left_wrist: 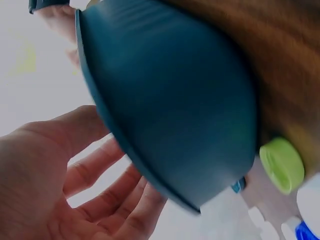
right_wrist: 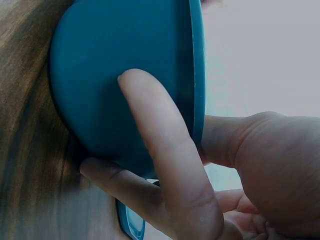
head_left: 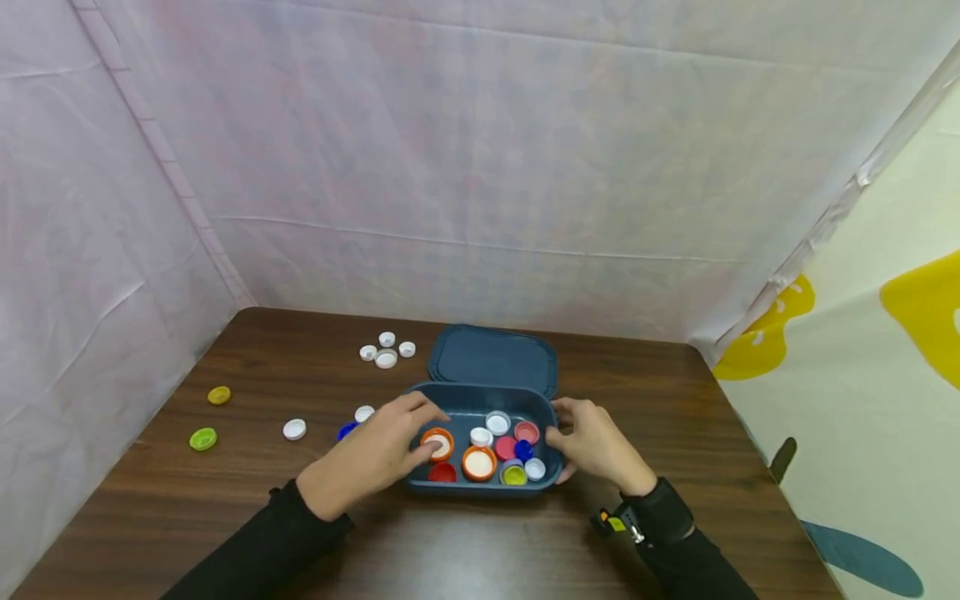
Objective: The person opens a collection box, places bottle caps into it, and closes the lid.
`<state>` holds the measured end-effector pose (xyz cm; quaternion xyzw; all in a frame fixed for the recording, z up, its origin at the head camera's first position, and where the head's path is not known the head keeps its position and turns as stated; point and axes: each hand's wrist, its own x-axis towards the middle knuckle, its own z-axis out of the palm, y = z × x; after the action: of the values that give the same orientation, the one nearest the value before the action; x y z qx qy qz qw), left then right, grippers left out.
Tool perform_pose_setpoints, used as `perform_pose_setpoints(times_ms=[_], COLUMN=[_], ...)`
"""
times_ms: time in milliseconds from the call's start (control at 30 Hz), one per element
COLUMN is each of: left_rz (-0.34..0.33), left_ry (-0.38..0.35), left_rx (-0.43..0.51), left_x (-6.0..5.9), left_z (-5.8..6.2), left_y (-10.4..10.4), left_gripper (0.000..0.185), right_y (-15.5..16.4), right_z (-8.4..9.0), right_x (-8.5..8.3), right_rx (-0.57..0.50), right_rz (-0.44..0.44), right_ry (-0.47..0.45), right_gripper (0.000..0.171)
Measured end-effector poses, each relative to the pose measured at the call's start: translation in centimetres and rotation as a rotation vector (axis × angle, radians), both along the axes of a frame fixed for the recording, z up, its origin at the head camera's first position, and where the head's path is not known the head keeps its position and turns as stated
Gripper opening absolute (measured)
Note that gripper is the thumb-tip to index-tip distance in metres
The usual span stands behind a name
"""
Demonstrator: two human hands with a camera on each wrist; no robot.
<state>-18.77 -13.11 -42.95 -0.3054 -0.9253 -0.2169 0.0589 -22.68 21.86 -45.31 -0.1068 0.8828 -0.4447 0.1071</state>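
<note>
A dark blue plastic box [head_left: 465, 400] stands on the table, with several bottle caps inside. My right hand [head_left: 600, 442] grips its right end, the thumb over the rim and the fingers spread along the outer wall, as the right wrist view shows. My left hand [head_left: 382, 446] reaches over the left rim, thumb and fingers apart above an orange cap with a white inside [head_left: 437, 444]. Its fingertips are hidden behind the box wall in the left wrist view. Near them lie a red cap [head_left: 442, 472] and another orange cap [head_left: 479, 463]; white, pink, blue and yellow caps fill the right part.
Behind the box lies its dark blue lid [head_left: 491, 358]. A group of white caps [head_left: 386, 358] sits at the back. A yellow cap [head_left: 219, 395], a green cap [head_left: 202, 439] and a white cap [head_left: 295, 429] lie on the left; a blue cap [head_left: 347, 430] is partly behind my left hand.
</note>
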Motion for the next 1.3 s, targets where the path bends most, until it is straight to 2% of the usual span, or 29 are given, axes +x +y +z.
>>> perform_pose_setpoints(times_ms=[167,267,500,633,867,1033,1300], left_rz=[0.066,0.122,0.244,0.275,0.291,0.286,0.279], left_ry=[0.044,0.039,0.009,0.001,0.004,0.018,-0.013], left_rx=[0.053,0.087,0.092,0.072,-0.019,-0.057,-0.105], left_x=[-1.0,-2.2,-6.1,-8.3,-11.5,-12.6,-13.6], left_z=[0.5,0.6,-0.7,-1.5,-2.3,-2.7,-3.1], left_y=[-1.1,-2.0,-4.4,-5.6,-6.5,-6.4,-6.5], left_gripper=[0.032,0.031,0.031,0.033,0.033,0.034,0.032], right_y=[0.0,0.0,0.3,0.4,0.3,0.3,0.3], right_z=[0.1,0.0,-0.2,-0.4,-0.2,-0.2,-0.3], right_x=[-0.1,-0.1,-0.1,-0.1,-0.2,-0.2,-0.2], right_rx=[0.007,0.007,-0.002,-0.007,-0.012,-0.010,-0.010], right_rz=[-0.017,-0.017,0.004,0.004,0.012,0.011,0.007], right_ry=[-0.001,-0.001,0.000,-0.006,0.007,0.005,0.005], right_gripper=[0.049,0.049,0.049,0.049,0.049,0.051,0.050])
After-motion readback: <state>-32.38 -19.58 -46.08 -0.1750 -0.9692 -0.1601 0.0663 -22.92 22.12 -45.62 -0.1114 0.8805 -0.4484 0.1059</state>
